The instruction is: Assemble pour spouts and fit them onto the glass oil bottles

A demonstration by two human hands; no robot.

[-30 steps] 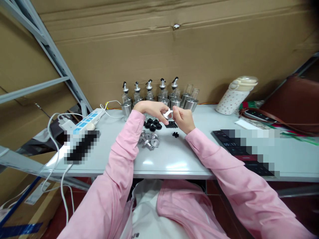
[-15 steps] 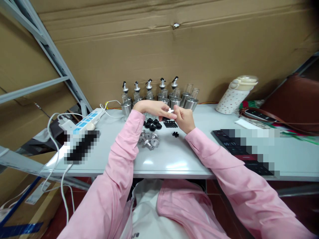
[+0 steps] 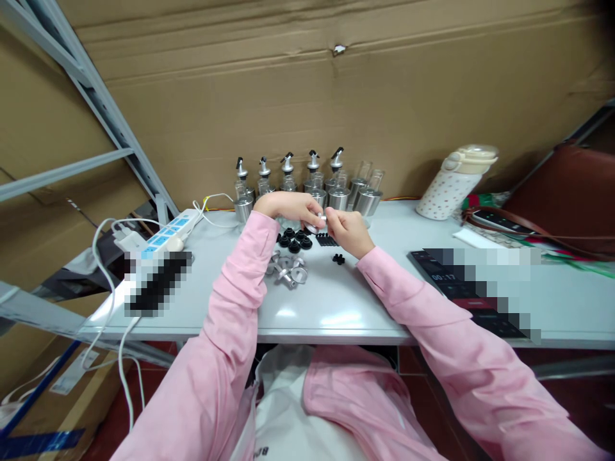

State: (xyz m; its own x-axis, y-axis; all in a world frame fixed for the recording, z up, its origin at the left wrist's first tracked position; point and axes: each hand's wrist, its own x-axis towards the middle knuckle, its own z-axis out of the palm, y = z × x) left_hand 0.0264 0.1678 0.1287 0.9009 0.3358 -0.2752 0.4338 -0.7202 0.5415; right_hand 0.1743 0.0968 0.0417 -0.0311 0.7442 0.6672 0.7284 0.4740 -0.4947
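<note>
My left hand (image 3: pixel 294 206) is closed in a pinch on a silver pourer spout (image 3: pixel 314 227) with a round flange, held above the table. Pressed to the spout's narrow end are the thumb and fingers of my right hand (image 3: pixel 352 232), also closed; whether a small part sits between them is hidden. Below the left hand lie several black ribbed stoppers (image 3: pixel 294 244) and a pile of silver spouts (image 3: pixel 288 270). A row of small black sticks (image 3: pixel 327 240) and a cluster of tiny black pieces (image 3: pixel 339 259) are close to my right hand.
Steel-and-glass bottles (image 3: pixel 339 197) stand along the cardboard wall (image 3: pixel 288 96), several topped with pourers (image 3: pixel 337 160). A power strip (image 3: pixel 168 235) is on the left. A dotted flask (image 3: pixel 451 186), a tablet with a timer (image 3: pixel 446 285) and a brown bag (image 3: pixel 567 192) are right.
The spout has turned and dropped slightly, its flange now showing below my left fingers. My right hand has shifted a little left, its fingers now at the narrow end.
</note>
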